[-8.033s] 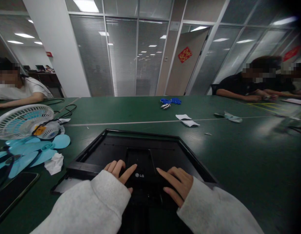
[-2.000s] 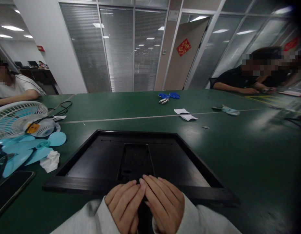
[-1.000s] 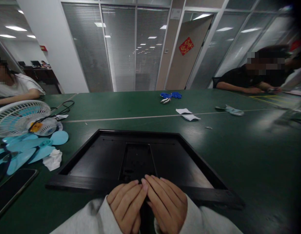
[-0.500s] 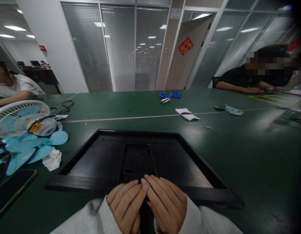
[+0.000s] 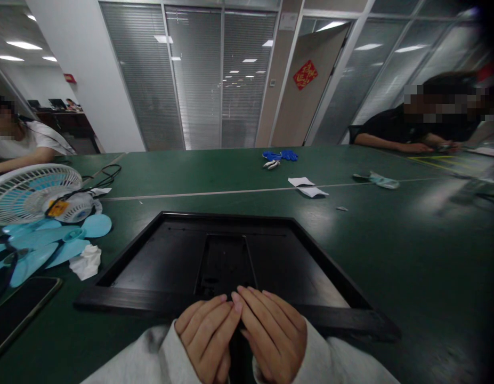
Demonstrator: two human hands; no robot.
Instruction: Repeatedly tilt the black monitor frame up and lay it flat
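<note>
A flat black rectangular panel with a raised rim (image 5: 266, 229), resembling a monitor's back cover, lies in front of me on the green table. A recessed rectangle is set in its middle. At the panel's near edge, my left hand (image 5: 207, 330) rests with fingers stretched and lightly bent. My right hand (image 5: 273, 328) mirrors it, and the fingertips of both hands meet at the centre. Both thumbs are mostly hidden under the fingers. I see nothing held in either hand. Grey sleeves cover my wrists.
To the left are a white fan (image 5: 34, 189), light-blue fan blades (image 5: 63, 234), crumpled tissue (image 5: 86, 261) and a phone (image 5: 25, 309). Farther back lie blue gloves (image 5: 281, 156), white papers (image 5: 306, 186) and a pale green wrapper (image 5: 382, 180). People sit at both sides of the green table (image 5: 422, 256).
My hands and the black panel have stayed in place. Only the people at the sides have shifted slightly.
</note>
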